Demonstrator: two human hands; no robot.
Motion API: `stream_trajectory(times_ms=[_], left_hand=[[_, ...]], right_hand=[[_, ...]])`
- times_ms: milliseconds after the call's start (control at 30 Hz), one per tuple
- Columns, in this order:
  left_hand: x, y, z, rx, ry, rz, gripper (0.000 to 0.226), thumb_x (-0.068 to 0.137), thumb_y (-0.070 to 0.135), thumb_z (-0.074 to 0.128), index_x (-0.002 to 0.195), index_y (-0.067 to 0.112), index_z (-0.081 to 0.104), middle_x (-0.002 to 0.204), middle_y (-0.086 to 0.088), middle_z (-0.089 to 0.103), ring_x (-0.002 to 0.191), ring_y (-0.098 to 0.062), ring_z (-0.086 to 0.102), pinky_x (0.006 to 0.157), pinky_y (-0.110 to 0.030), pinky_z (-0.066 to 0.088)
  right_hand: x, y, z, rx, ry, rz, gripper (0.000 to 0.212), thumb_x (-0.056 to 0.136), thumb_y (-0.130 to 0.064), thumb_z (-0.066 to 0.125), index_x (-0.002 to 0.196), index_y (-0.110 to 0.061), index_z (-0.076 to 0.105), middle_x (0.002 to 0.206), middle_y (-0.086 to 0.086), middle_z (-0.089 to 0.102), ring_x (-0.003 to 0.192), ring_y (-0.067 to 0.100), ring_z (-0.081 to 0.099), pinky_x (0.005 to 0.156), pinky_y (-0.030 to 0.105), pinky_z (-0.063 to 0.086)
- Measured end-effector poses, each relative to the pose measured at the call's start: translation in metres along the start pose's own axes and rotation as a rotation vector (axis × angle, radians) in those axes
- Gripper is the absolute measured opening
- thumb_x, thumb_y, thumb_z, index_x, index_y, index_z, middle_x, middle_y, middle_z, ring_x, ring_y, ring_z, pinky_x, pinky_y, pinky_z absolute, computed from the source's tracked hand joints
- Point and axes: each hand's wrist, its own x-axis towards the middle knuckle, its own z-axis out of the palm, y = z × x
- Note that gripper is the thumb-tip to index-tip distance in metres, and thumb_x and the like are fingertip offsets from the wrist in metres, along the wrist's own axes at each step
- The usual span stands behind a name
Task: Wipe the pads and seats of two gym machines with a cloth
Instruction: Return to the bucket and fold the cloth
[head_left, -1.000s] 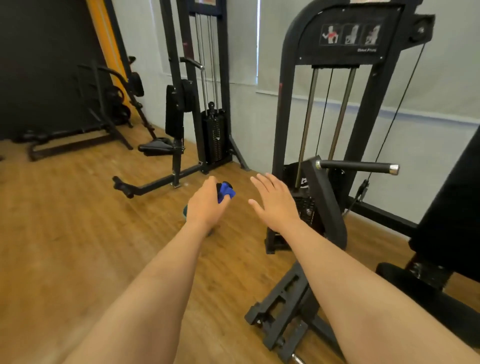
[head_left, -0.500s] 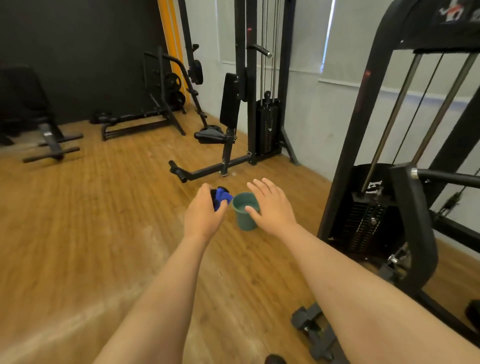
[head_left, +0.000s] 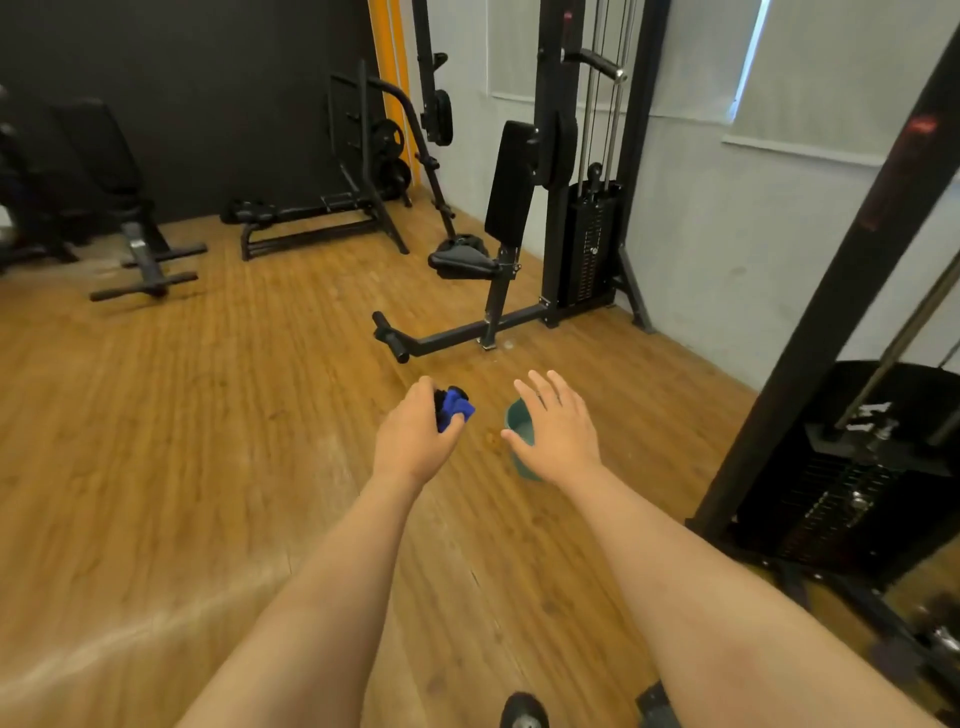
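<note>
Your left hand (head_left: 415, 441) gripped the blue cloth (head_left: 454, 408) beside the green cup (head_left: 519, 423); your right hand (head_left: 558, 434), fingers spread, hovered over it.

Blue cloth (head_left: 457, 409) bunched in left hand (head_left: 415, 441).

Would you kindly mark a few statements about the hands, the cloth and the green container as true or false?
1. The left hand grips the blue cloth. True.
2. The right hand holds the cloth. False: its fingers are spread and hold nothing.
3. The green container stands on the wooden floor. True.
4. The cloth is pressed on the machine's black seat. False: the seat lies well beyond both hands, and the cloth is not touching it.
</note>
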Motion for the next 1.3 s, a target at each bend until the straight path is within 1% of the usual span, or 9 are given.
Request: stream_trajectory(times_ms=[233, 367, 533, 633, 733, 900, 1000, 1133, 1300], left_hand=[[0.158, 0.019, 0.020, 0.009, -0.049, 0.088, 0.026, 0.089, 0.036, 0.061, 0.103, 0.020, 0.046, 0.092, 0.004, 0.060, 0.076, -0.016, 0.059, 0.063, -0.033, 0.050], [0.220, 0.013, 0.034, 0.083, -0.086, 0.163, 0.026, 0.089, 0.035, 0.061, 0.104, 0.020, 0.045, 0.094, 0.004, 0.058, 0.078, -0.017, 0.060, 0.065, -0.034, 0.052], [0.292, -0.009, 0.061, 0.017, -0.129, 0.159, 0.024, 0.089, 0.036, 0.061, 0.100, 0.025, 0.042, 0.091, 0.007, 0.058, 0.076, -0.014, 0.058, 0.062, -0.029, 0.045], [0.340, -0.022, 0.080, 0.093, -0.196, 0.272, 0.025, 0.089, 0.037, 0.061, 0.099, 0.023, 0.043, 0.091, 0.006, 0.056, 0.076, -0.014, 0.058, 0.061, -0.029, 0.047], [0.394, -0.035, 0.098, 0.181, -0.270, 0.418, 0.026, 0.088, 0.039, 0.061, 0.100, 0.022, 0.044, 0.093, 0.005, 0.056, 0.079, -0.015, 0.059, 0.066, -0.033, 0.052], [0.490, -0.058, 0.112, 0.153, -0.303, 0.482, 0.025, 0.089, 0.037, 0.060, 0.098, 0.023, 0.043, 0.093, 0.005, 0.056, 0.075, -0.013, 0.057, 0.061, -0.029, 0.047], [0.537, -0.065, 0.122, 0.112, -0.321, 0.495, 0.024, 0.088, 0.035, 0.062, 0.099, 0.024, 0.044, 0.093, 0.005, 0.056, 0.076, -0.011, 0.058, 0.062, -0.027, 0.048], [0.576, -0.058, 0.149, 0.075, -0.367, 0.522, 0.026, 0.088, 0.034, 0.062, 0.103, 0.022, 0.046, 0.096, 0.003, 0.057, 0.083, -0.015, 0.060, 0.072, -0.038, 0.055], [0.605, -0.040, 0.202, 0.160, -0.444, 0.666, 0.025, 0.090, 0.036, 0.057, 0.099, 0.021, 0.039, 0.100, 0.002, 0.053, 0.087, -0.020, 0.058, 0.064, -0.034, 0.047]], right_hand=[[0.138, 0.039, 0.012, -0.016, 0.043, 0.059, 0.071, 0.094, -0.056, 0.040, 0.152, -0.025, 0.016, 0.161, -0.001, 0.010, 0.148, 0.020, -0.001, 0.119, 0.039, 0.006], [0.198, 0.058, 0.015, -0.033, 0.067, 0.107, 0.071, 0.094, -0.055, 0.041, 0.152, -0.024, 0.016, 0.160, 0.000, 0.012, 0.148, 0.021, 0.000, 0.119, 0.040, 0.007], [0.247, 0.080, 0.035, -0.055, 0.038, 0.183, 0.071, 0.094, -0.056, 0.040, 0.153, -0.027, 0.012, 0.161, -0.002, 0.010, 0.148, 0.020, -0.001, 0.118, 0.038, 0.005], [0.283, 0.089, 0.048, -0.048, 0.040, 0.242, 0.072, 0.094, -0.055, 0.042, 0.153, -0.028, 0.010, 0.161, -0.002, 0.009, 0.148, 0.020, -0.001, 0.118, 0.038, 0.005], [0.328, 0.096, 0.061, -0.060, 0.062, 0.306, 0.072, 0.094, -0.054, 0.042, 0.153, -0.028, 0.010, 0.161, -0.002, 0.009, 0.148, 0.020, -0.002, 0.118, 0.038, 0.006], [0.403, 0.092, 0.080, -0.039, 0.080, 0.407, 0.072, 0.094, -0.053, 0.043, 0.153, -0.026, 0.011, 0.161, -0.001, 0.009, 0.148, 0.020, -0.001, 0.119, 0.040, 0.007], [0.433, 0.092, 0.093, -0.019, 0.080, 0.452, 0.072, 0.094, -0.052, 0.044, 0.153, -0.027, 0.012, 0.161, -0.002, 0.009, 0.148, 0.019, -0.001, 0.120, 0.040, 0.007], [0.452, 0.108, 0.110, -0.041, 0.047, 0.519, 0.071, 0.094, -0.053, 0.043, 0.153, -0.027, 0.011, 0.161, -0.002, 0.008, 0.148, 0.019, 0.000, 0.118, 0.037, 0.007], [0.471, 0.138, 0.133, -0.108, 0.033, 0.511, 0.071, 0.094, -0.052, 0.044, 0.153, -0.024, 0.015, 0.160, -0.001, 0.015, 0.148, 0.020, 0.006, 0.119, 0.037, 0.007]])
